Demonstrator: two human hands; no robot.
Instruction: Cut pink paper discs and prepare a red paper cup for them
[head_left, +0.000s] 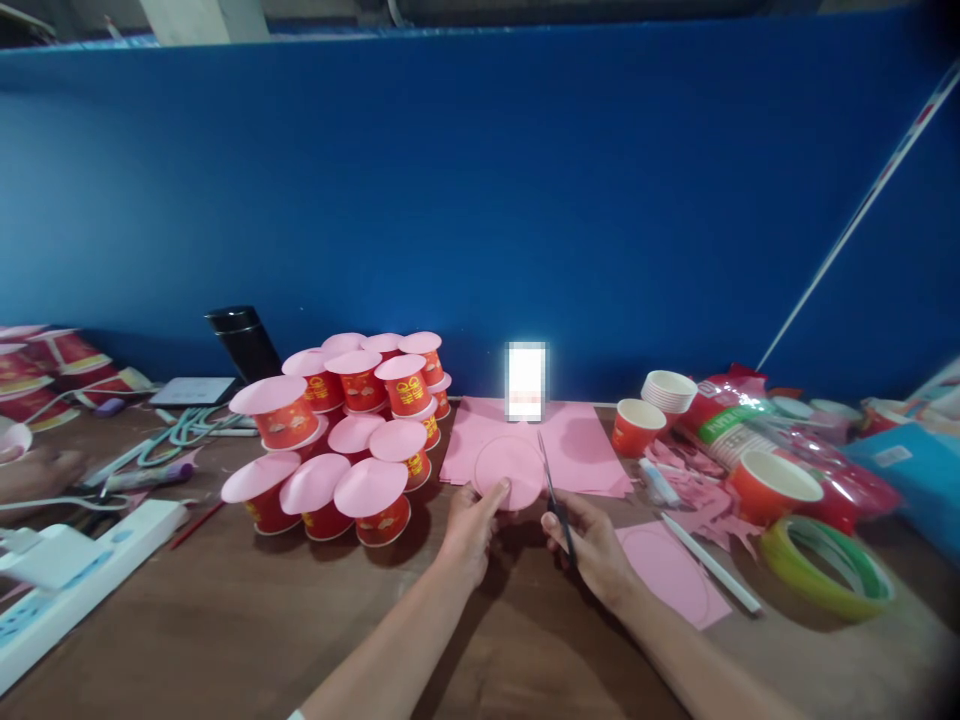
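My left hand [469, 525] pinches the lower edge of a round pink paper disc [510, 470], holding it just above the brown table. My right hand [589, 540] grips a pair of scissors [551, 485] whose blades point up beside the disc's right edge. Behind the disc lie flat pink paper sheets [577, 445]. To the left stands a pile of red paper cups with pink paper discs on top [352, 435]. A pink sheet with a drawn circle [671, 575] lies by my right wrist.
A white pen [712, 565], a glue stick [656, 482], pink scraps, open red cups [772, 485], a stack of white cups [669, 390] and tape rolls [829, 565] sit at the right. A white power strip [75, 575], cables and a black flask [244, 340] are at the left. Another person's hand [37, 470] rests at far left.
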